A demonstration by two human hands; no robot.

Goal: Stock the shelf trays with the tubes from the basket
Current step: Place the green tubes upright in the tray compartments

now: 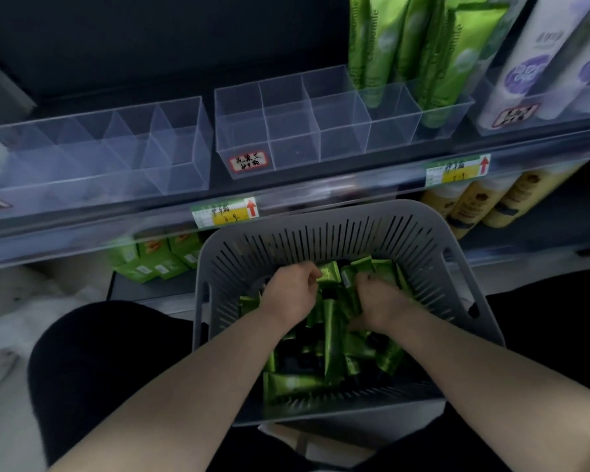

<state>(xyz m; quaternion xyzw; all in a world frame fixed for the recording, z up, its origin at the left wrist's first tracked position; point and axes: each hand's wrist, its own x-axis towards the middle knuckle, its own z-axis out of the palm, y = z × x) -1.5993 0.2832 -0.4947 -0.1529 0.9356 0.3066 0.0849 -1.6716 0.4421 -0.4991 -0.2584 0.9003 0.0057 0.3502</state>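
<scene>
A grey slotted basket (324,233) rests on my lap and holds several green tubes (331,338) with black caps. Both hands are down inside it. My left hand (290,291) is curled around a green tube near the far side of the pile. My right hand (378,301) is closed on green tubes beside it. On the shelf above, a clear divided tray (286,127) stands with bare compartments, and a second clear tray (109,148) stands to its left. Tall green tubes (409,46) stand upright in the right-hand tray section.
White and purple tubes (545,63) fill a tray at far right. Price tags (225,212) hang on the shelf rail. On the lower shelf sit green boxes (157,257) at left and yellow bottles (484,202) at right. My dark-clad knees flank the basket.
</scene>
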